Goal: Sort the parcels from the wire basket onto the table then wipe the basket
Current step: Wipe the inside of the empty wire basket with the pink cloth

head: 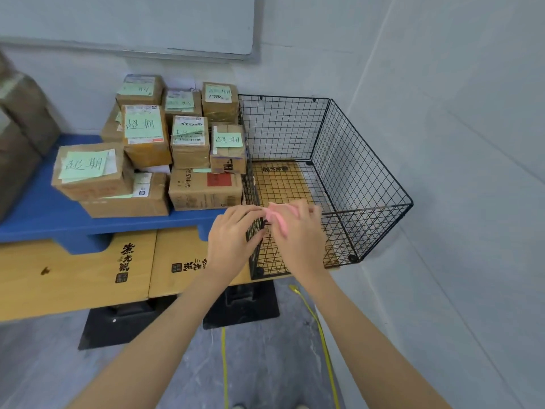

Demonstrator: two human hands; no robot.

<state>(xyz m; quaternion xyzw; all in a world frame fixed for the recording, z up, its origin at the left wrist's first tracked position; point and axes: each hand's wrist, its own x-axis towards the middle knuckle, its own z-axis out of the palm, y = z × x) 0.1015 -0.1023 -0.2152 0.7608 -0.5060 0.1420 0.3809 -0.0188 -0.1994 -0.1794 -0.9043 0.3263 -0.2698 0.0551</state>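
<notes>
The black wire basket (362, 172) stands on the right end of the wooden table (76, 278), with nothing inside it. My left hand (231, 240) grips the basket's near left corner. My right hand (298, 231) presses a pink cloth (278, 218) against the top wire of the same corner. Several cardboard parcels (188, 143) with green handwritten notes are stacked to the left of the basket, on a blue platform (44, 211) that lies on the table.
A grey wall closes in right behind and to the right of the basket. More brown boxes (20, 119) stand at the far left. Yellow cables (318, 326) run across the floor under the table, beside black table bases (118, 323).
</notes>
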